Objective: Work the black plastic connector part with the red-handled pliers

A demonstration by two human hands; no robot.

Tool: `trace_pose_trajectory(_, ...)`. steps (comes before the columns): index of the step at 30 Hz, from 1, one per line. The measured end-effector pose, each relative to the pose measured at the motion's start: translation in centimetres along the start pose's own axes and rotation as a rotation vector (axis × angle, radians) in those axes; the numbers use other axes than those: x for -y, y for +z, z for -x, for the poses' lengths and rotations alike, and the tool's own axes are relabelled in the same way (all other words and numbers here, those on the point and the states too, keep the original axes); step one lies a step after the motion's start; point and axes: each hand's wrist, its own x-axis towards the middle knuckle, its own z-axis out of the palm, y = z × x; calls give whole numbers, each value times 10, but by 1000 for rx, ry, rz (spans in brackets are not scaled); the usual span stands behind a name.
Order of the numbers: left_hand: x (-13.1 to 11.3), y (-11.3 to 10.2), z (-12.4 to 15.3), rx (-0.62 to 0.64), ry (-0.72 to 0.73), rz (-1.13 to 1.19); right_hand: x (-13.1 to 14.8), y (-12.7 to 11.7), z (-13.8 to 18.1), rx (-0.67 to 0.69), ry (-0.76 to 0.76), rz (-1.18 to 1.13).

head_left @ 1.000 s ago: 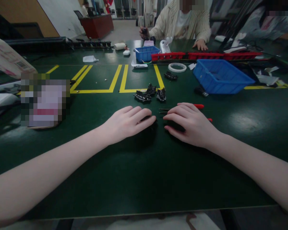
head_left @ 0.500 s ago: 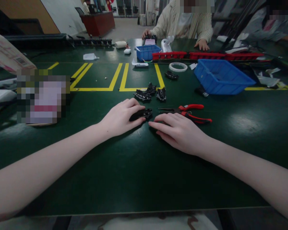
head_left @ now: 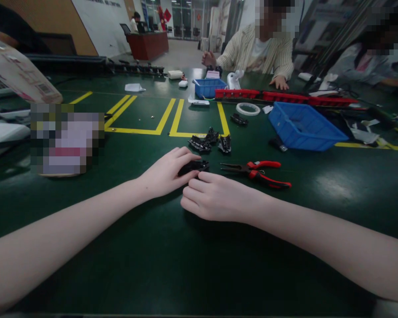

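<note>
Black and irregular, a small part [head_left: 199, 166] is grasped between the thumb and fingers of the left hand [head_left: 167, 174], its visible end poking out towards three o'clock and its long axis running roughly from nine to three. The right hand [head_left: 212, 196] comes at it from four o'clock, fingers curled and tips hidden; whether they pinch anything cannot be told. With the part as the dial's centre, the green table [head_left: 172, 265] stretches out at six o'clock as far as its near edge, broad room for the forearms. Red-handled pliers [head_left: 244, 168] limit the space at three o'clock, apart from both hands, their tips pointing to nine. Black pieces [head_left: 200, 143] lie near, between twelve and one o'clock, another past them beside a white tape roll [head_left: 248, 113], and a blue bin [head_left: 313, 139] stands farther off at two. Yellow lines [head_left: 132, 130] mark the surface from ten to one o'clock. At ten, a printed package [head_left: 26, 79] carries a pale label, too small to read. Across, between one and two, sits a person in a striped shirt [head_left: 230, 53].
</note>
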Motion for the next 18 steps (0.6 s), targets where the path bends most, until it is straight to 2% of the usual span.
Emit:
trace_pose_trajectory(3, 1, 0, 0, 1, 14, -8, -3, 0, 7, 15, 23, -17)
trace_pose_trajectory(6, -1, 0, 0, 9, 37, -3, -12, 0, 19, -41, 120, -192)
trace_pose_trajectory(11, -9, 0, 3, 78, 89, 18, -27, 3, 41, -280, 493, -637)
trace_pose_trajectory(14, -12, -1, 4, 106, 109, 5, -31, 7, 46, -304, 627, -725)
trace_pose_trajectory(18, -12, -1, 4, 110, 122, 6, -30, 10, 47, -298, 672, -758)
